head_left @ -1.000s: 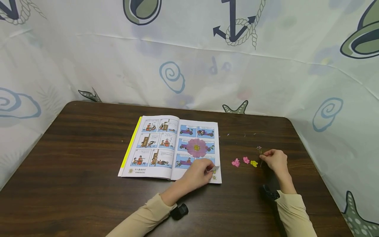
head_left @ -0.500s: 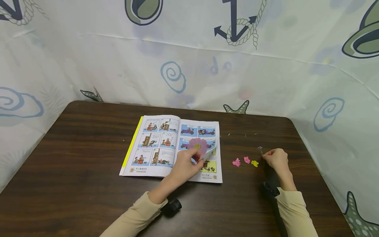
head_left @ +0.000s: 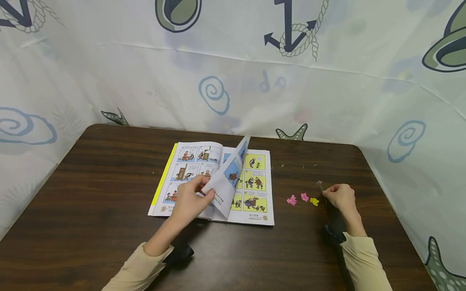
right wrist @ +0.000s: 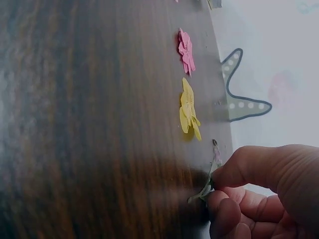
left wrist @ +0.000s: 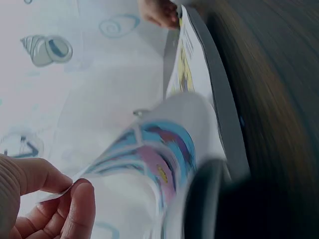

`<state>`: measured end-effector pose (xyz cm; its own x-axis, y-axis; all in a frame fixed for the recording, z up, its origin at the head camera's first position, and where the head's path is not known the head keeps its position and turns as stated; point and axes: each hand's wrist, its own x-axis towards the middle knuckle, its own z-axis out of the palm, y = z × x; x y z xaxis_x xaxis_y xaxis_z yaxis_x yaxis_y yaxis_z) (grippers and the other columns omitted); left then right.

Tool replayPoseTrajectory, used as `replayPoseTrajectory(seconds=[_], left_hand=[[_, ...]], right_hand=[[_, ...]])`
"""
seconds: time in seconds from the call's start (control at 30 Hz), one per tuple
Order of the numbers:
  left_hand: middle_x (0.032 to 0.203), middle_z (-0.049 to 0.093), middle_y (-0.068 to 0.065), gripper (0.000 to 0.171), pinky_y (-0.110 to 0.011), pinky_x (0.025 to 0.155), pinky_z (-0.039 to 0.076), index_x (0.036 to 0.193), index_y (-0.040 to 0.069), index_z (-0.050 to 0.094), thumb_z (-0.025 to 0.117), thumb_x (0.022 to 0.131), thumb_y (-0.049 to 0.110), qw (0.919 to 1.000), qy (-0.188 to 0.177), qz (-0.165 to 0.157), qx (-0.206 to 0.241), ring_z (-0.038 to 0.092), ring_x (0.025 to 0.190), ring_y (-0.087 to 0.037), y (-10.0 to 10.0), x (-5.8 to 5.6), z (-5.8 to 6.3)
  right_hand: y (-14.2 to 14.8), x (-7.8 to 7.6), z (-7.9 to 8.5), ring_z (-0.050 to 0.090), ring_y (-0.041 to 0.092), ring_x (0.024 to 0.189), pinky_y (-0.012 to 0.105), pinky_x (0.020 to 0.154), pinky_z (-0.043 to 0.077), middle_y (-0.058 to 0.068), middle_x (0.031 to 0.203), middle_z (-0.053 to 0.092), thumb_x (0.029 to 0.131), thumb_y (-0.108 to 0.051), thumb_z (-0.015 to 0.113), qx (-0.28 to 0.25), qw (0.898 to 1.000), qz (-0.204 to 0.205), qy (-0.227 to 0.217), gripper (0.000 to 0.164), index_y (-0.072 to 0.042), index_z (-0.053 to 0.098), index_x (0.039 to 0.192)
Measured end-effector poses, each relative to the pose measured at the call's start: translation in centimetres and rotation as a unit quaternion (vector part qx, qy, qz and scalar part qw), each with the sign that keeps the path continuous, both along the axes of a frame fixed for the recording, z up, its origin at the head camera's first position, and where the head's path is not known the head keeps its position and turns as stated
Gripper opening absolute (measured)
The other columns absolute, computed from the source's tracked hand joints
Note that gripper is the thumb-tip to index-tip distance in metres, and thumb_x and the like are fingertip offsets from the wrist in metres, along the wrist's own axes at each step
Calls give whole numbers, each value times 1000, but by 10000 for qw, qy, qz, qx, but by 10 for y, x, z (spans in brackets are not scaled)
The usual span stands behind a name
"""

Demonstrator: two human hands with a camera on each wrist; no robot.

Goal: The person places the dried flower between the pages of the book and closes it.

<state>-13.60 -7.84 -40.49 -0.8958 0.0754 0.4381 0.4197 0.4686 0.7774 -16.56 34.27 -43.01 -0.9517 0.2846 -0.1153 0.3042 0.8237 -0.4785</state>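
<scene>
Presently, your left hand (head_left: 187, 202): pinching a curled white paper page with blue panels (head_left: 226, 184).
Open yellow-edged comic book (head_left: 255, 182): beneath and beyond that hand.
Round pink flower with yellow centre (left wrist: 161, 172): against that page's panels.
Your right hand (head_left: 341, 198): well apart from the left, pinching a thin green-stemmed sprig (right wrist: 205, 190).
Two pink blossoms (head_left: 304, 197), yellow blossom (head_left: 314, 201): just left of it, on brown wood-grain table (head_left: 91, 202).

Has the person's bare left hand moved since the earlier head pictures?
Yes, leftward: the left hand, now pinching a white printed page, moved across the yellow-edged open paper book, from its right half to its left.
</scene>
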Motion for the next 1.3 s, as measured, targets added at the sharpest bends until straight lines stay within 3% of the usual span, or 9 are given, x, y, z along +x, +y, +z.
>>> replayPoseTrajectory(seconds=[0.2, 0.43, 0.7, 0.8, 1.07, 1.3], left_hand=[[68, 64, -7, 13, -21, 51, 45, 80, 0, 61, 70, 71, -5, 9989, -89, 431, -144, 57, 58, -14, -31, 4, -3], [75, 67, -16, 17, -20, 46, 48, 91, -5, 61, 68, 75, -3, 9930, -982, 654, 72, 59, 51, -7, -57, 11, -3], [82, 68, -18, 23, -17, 49, 48, 97, -6, 58, 68, 77, 0, 9855, -1392, 975, -38, 59, 57, -2, -77, 17, -10], [85, 68, -21, 27, -17, 50, 49, 101, -7, 56, 68, 78, 1, 9815, -1633, 999, 34, 60, 57, 0, -84, 19, -13], [81, 67, -19, 32, -18, 51, 49, 105, -9, 53, 68, 79, 2, 9720, -2085, 1046, -286, 60, 52, -4, -101, 25, -26], [73, 66, -12, 32, -19, 51, 49, 104, -9, 53, 67, 79, 1, 9707, -2124, 997, -516, 60, 50, -9, -105, 25, -31]], right_hand=[[0, 2, 5, 51, 25, 65, 31, 53, 39, 11, 66, 62, 83, -13, 62, -168, 9997, 14, 198, 23, 8, 68, 78], [-4, 4, 13, 50, 18, 57, 29, 48, 38, 3, 58, 60, 84, -13, 61, -434, 9984, -111, 354, 22, 9, 66, 81], [-11, 1, 24, 50, 13, 56, 28, 50, 38, 0, 56, 60, 84, -15, 62, -494, 9969, -13, 605, 23, 7, 67, 82], [-16, 1, 28, 51, 11, 56, 27, 49, 38, 0, 56, 60, 83, -15, 63, -582, 9958, 47, 699, 22, 7, 67, 82], [-32, 0, 36, 56, 7, 54, 25, 49, 41, 2, 62, 64, 84, -12, 63, -836, 9929, 147, 829, 21, 8, 67, 86], [-49, -4, 43, 59, 14, 58, 26, 53, 40, 1, 62, 62, 85, -11, 62, -1045, 9901, 200, 920, 19, 8, 66, 87]])
